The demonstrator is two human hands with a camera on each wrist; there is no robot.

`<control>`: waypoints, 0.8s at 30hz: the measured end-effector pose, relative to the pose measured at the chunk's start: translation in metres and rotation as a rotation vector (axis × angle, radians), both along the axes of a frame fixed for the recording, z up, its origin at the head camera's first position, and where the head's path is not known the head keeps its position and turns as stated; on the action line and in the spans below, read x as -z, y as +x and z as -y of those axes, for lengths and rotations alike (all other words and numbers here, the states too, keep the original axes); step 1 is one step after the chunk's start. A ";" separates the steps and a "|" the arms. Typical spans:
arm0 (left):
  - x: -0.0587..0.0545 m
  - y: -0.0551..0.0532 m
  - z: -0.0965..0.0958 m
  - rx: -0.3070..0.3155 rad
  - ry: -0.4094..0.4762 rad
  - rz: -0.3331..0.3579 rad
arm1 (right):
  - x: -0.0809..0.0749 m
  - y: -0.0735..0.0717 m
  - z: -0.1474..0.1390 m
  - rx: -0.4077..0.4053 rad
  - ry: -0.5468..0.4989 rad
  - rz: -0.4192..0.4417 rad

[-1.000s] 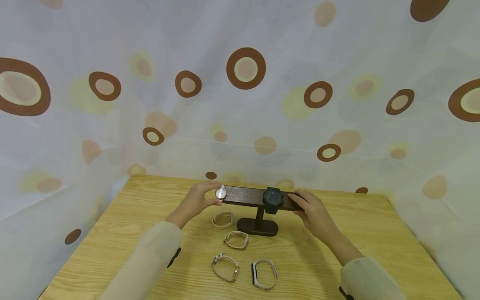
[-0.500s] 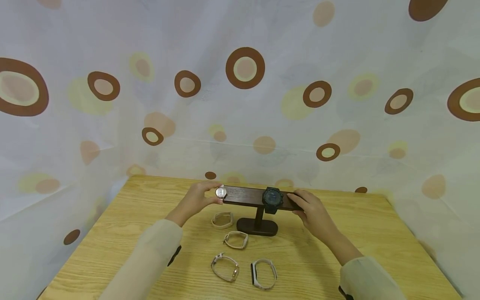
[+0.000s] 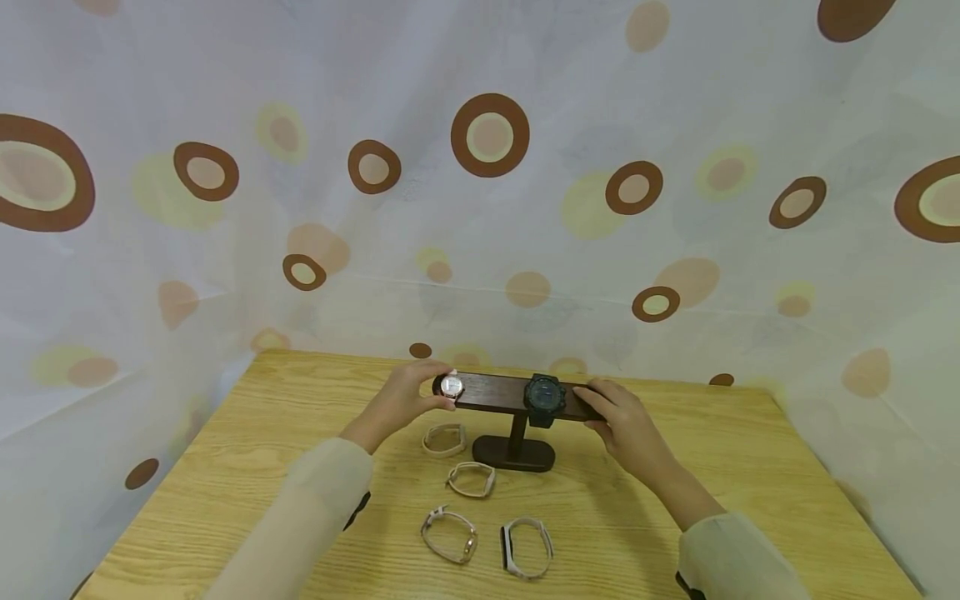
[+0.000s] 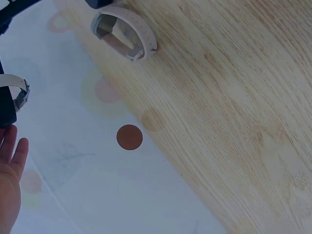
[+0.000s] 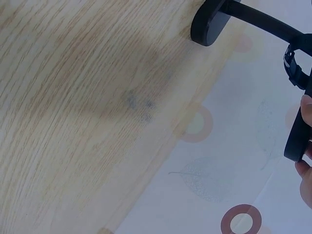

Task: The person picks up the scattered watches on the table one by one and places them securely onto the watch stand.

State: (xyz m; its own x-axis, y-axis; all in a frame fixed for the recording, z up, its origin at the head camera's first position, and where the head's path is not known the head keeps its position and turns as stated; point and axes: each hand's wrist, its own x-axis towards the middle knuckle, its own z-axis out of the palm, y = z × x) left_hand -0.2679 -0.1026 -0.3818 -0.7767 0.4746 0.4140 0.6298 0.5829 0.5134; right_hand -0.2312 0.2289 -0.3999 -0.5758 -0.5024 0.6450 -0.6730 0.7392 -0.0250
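A dark wooden watch stand (image 3: 487, 392) has a horizontal bar on a post and oval base. My left hand (image 3: 401, 400) pinches a small wristwatch (image 3: 452, 386) between thumb and fingers at the bar's left end. In the left wrist view its pale strap (image 4: 13, 80) loops round the bar, with the left fingertips (image 4: 22, 146) at the bar's end. A large black wristwatch (image 3: 545, 398) sits on the bar right of centre. Beside it, my right hand (image 3: 630, 425) grips the bar's right end, thumb below and fingers on top.
On the wooden table (image 3: 300, 500), in front of the stand, lie a beige band (image 3: 444, 440), a pale band (image 3: 472, 480), a thin-strapped watch (image 3: 450, 535) and a white fitness band (image 3: 528, 548). A dotted curtain (image 3: 420, 250) hangs behind and at both sides.
My left hand has slid the small watch slightly right along the bar, and the bar's left end now shows beyond it. The right hand and the stand hold steady.
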 end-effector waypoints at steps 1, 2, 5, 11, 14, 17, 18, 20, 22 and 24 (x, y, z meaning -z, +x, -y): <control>0.000 0.000 0.000 0.004 -0.012 -0.009 | 0.000 0.000 0.000 0.001 0.001 0.000; -0.001 0.000 0.000 0.007 -0.021 -0.011 | 0.000 0.000 0.000 0.001 0.001 -0.002; -0.002 0.000 -0.001 0.011 -0.054 -0.007 | -0.001 0.001 0.001 0.000 0.003 -0.009; -0.004 0.001 -0.001 0.007 -0.082 -0.007 | -0.001 0.000 0.001 -0.005 0.002 -0.018; -0.004 0.001 -0.002 0.004 -0.076 -0.004 | 0.000 0.000 0.001 -0.006 0.002 -0.017; -0.004 0.001 -0.002 0.008 -0.077 -0.004 | -0.001 0.002 0.001 -0.002 0.000 -0.011; -0.004 0.001 -0.003 0.010 -0.079 -0.005 | -0.001 0.002 0.001 0.001 -0.001 -0.008; -0.004 0.001 -0.003 0.012 -0.082 -0.007 | -0.001 0.003 0.001 0.011 -0.004 0.001; -0.004 0.001 -0.004 0.015 -0.079 -0.005 | -0.002 0.004 0.001 0.022 -0.006 0.006; -0.004 0.001 -0.005 0.018 -0.078 -0.015 | -0.003 0.004 0.001 0.032 -0.011 0.008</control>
State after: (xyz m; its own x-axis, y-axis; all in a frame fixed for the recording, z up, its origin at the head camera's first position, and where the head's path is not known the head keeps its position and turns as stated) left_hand -0.2672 -0.0973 -0.3778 -0.7619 0.5195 0.3867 0.6476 0.6091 0.4578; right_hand -0.2268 0.2281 -0.3969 -0.5968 -0.4765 0.6456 -0.6488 0.7600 -0.0388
